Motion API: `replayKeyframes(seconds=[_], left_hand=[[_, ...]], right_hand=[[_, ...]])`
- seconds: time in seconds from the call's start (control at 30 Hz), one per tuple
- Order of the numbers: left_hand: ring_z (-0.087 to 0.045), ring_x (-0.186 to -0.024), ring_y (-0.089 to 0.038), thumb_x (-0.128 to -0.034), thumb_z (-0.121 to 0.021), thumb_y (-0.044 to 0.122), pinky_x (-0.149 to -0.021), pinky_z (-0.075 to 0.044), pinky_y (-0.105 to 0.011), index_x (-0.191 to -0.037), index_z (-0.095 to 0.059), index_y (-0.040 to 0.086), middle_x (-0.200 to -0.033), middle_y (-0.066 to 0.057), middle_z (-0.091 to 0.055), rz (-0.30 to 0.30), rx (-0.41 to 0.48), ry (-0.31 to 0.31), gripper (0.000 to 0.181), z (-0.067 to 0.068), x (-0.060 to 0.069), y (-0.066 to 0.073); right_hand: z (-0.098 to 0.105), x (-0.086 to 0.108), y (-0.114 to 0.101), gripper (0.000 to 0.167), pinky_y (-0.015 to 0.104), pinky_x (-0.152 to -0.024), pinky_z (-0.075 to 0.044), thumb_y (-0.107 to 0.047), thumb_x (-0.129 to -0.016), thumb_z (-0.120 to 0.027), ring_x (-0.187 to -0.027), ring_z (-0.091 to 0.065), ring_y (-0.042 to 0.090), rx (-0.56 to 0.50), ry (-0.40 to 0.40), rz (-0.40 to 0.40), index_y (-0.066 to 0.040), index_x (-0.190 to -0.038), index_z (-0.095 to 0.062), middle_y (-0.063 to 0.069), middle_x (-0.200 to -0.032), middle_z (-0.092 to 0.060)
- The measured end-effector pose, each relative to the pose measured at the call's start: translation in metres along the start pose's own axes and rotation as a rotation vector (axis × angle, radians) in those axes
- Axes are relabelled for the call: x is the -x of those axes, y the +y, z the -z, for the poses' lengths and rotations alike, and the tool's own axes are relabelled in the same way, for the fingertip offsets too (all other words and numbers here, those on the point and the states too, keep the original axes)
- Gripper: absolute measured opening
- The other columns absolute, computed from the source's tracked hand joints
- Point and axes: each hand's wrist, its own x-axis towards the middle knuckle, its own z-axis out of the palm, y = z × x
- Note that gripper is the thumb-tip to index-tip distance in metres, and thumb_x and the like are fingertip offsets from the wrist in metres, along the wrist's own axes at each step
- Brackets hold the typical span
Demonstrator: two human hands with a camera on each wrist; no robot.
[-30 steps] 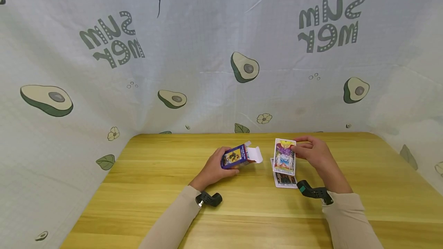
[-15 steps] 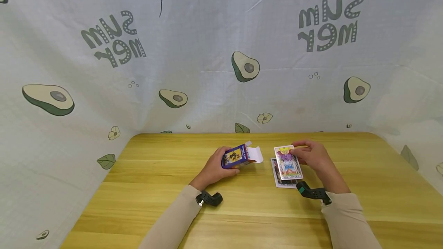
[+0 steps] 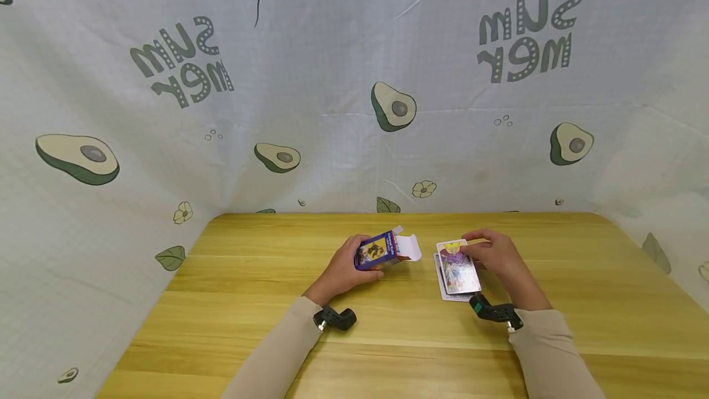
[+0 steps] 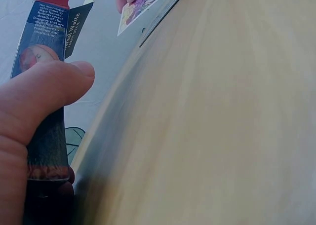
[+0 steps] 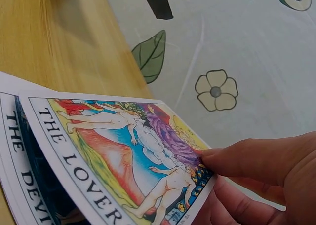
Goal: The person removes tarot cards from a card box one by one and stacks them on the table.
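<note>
My left hand (image 3: 343, 266) grips a blue tarot card box (image 3: 373, 252), its white flap (image 3: 408, 247) hanging open toward the right. In the left wrist view the thumb lies across the printed side of the box (image 4: 47, 126). Between the thumb and fingers of my right hand (image 3: 495, 257) is a tarot card (image 3: 458, 270) marked "The Lovers", pinched by its far edge. That card slants over a second tarot card (image 5: 15, 151), "The Devil", which lies on the table and is mostly covered. Whether the two cards touch I cannot tell.
The wooden table (image 3: 399, 356) spreads around both hands. Behind it hangs a pale curtain (image 3: 332, 79) printed with avocados and flowers. Each wrist wears a black camera mount (image 3: 339, 319).
My right hand has lowered the Lovers card toward the Devil card and turned it slightly, so it now covers most of it. The left hand and box have stayed put.
</note>
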Motion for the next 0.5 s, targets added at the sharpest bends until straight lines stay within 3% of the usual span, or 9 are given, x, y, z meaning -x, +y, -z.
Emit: replayKeyframes(seconds=[0.23,0.5], left_hand=[[-0.051,-0.1,-0.014,-0.0763,-0.082,0.034,-0.087,-0.044,-0.029,-0.134,-0.044,0.015,-0.119,0.0,-0.051,0.004,0.0,0.004,0.072,-0.0016,-0.0011,-0.001],[-0.051,-0.1,-0.014,-0.0763,-0.082,0.034,-0.087,-0.045,-0.03,-0.134,-0.044,0.015,-0.119,0.0,-0.051,0.006,-0.002,0.009,0.072,-0.0025,-0.0025,0.0]], right_hand=[[-0.0011,0.0005,-0.0002,0.042,0.028,-0.073,-0.05,-0.02,-0.094,-0.063,-0.088,-0.06,0.026,0.047,-0.01,-0.019,0.003,-0.128,-0.053,0.027,-0.114,-0.062],[0.0003,-0.0061,0.004,0.042,0.026,-0.066,-0.046,-0.021,-0.093,-0.064,-0.08,-0.057,0.025,0.081,-0.007,-0.04,0.004,-0.125,-0.054,0.022,-0.102,-0.065]])
